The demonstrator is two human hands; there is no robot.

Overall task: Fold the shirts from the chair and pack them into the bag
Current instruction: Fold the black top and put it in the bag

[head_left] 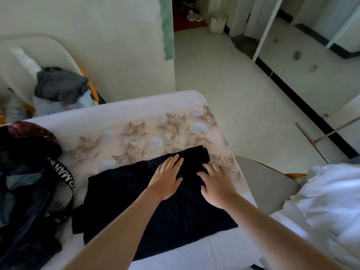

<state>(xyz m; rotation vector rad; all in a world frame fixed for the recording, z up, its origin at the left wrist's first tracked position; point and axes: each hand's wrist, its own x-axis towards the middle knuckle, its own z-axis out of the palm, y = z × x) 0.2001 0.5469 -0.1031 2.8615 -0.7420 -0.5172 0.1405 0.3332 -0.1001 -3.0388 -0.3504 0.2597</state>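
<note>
2 grips are lying flat on the black shirt [185, 221], fingers straight, grasping nothing. The left grip [167, 178] is pressing its middle, the right grip [216, 184] its far right edge. The shirt is lying spread on the floral-covered bench [116, 115]. The dark bag [25, 191] is sitting just left of it, and white shirts [331, 191] are lying heaped on the chair [266, 184] at right.

The bag [25, 211] is cut off by the left edge.

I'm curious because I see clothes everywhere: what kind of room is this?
Probably a home bedroom: a dark shirt lies spread on a flowered cover, a bag beside it, white clothes on a chair.
</note>
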